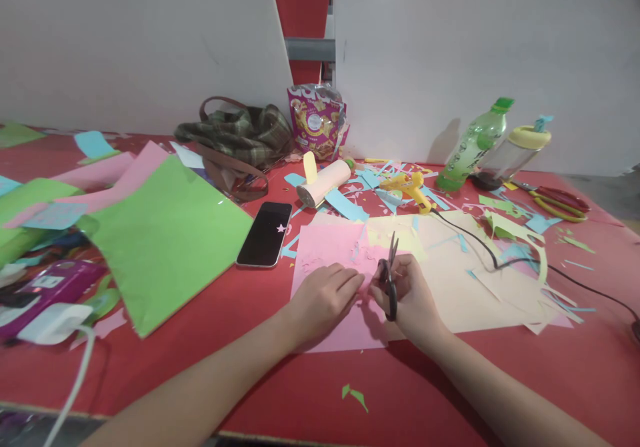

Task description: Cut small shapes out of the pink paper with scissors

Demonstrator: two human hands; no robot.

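Note:
My right hand (413, 297) grips a small pair of dark-handled scissors (391, 303), the blades pointing up and away from me. Fingers bent together, my left hand (325, 297) rests low over a pink sheet of paper (320, 243); whatever is between its fingertips is too small or hidden to make out. Tiny pink scraps lie on that sheet just beyond the hands. Under and right of it spreads a large cream sheet (460, 287). A phone (265, 233) with a small pink star on its screen lies left of the pink sheet.
Beyond lie a paper-covered tube (325, 183) with paper fins and a yellow glue gun (410, 189), its cord running right. A green bottle (475, 147), a lidded cup (515, 153), larger scissors (555, 200), a snack bag (319, 120), a plaid bag (240, 133) and green paper (165, 240) surround them.

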